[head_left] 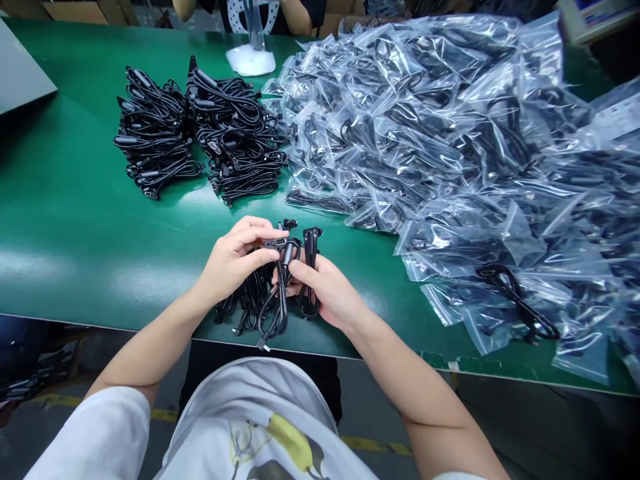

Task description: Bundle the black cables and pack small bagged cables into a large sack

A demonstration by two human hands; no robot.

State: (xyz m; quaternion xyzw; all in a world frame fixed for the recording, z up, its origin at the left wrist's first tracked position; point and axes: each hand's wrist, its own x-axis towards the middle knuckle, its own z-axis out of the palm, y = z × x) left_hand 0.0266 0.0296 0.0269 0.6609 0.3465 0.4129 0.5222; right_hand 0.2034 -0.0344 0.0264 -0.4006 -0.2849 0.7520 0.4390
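Observation:
Between my hands, above the table's near edge, is a bundled black cable (pixel 283 293). My left hand (pixel 235 257) pinches the flat connector at its upper end between thumb and fingers. With thumb and fingers, my right hand (pixel 327 287) grips the cable just below that connector. Another folded black cable (pixel 310 253) stands at my right hand's fingers; how it is held there is partly hidden. Behind and below my left hand lie several more black cables (pixel 247 300) on the green table (pixel 165 267).
Two stacks of bundled black cables, a left stack (pixel 155 133) and a right stack (pixel 235 133), lie farther back. Clear bags with cables (pixel 425 133) cover the right side. One loose cable (pixel 520 303) rests on them. Across the table, a person (pixel 300 13) is near a white pad (pixel 250 61).

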